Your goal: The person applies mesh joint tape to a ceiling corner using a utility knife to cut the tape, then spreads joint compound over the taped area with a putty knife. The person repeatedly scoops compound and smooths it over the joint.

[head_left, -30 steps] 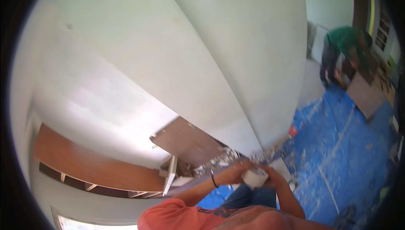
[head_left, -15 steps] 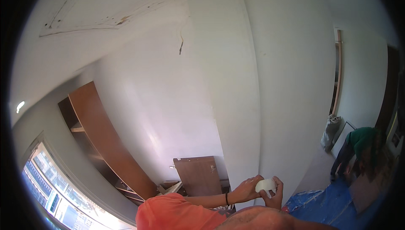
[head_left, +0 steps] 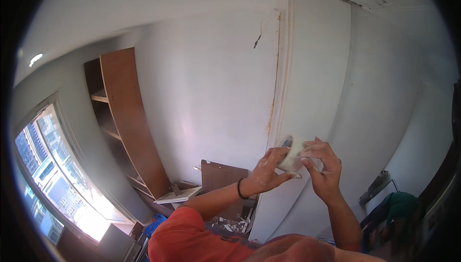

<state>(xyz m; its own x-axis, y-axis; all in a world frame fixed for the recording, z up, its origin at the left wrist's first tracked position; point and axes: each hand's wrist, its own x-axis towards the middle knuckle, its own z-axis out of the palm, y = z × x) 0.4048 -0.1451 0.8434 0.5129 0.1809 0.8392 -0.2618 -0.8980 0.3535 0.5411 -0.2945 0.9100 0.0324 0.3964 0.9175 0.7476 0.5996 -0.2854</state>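
A wide roll of pale, off-white tape (head_left: 294, 154) is held up in front of the wall, tilted so its hollow core partly shows. My left hand (head_left: 266, 171) grips it from the left, fingers in the core and thumb under the lower edge. On the other side, my right hand (head_left: 324, 167) has its fingers bent and pinched against the outer face of the roll; whether a loose tape end lies between them is too small to make out. Whitish dust marks both hands.
Behind the roll stands a white wall panel (head_left: 317, 70) with a rough brown seam (head_left: 276, 84) at its left. A tall brown shelf unit (head_left: 122, 103) leans by the bright window (head_left: 57, 175). Debris (head_left: 230, 224) lies below; a person in green (head_left: 401, 209) bends at lower right.
My view has swung right, shifting the room leftward in it. Both hands have risen with the roll, and the right hand now works at its outer face with fingers spread less around it.
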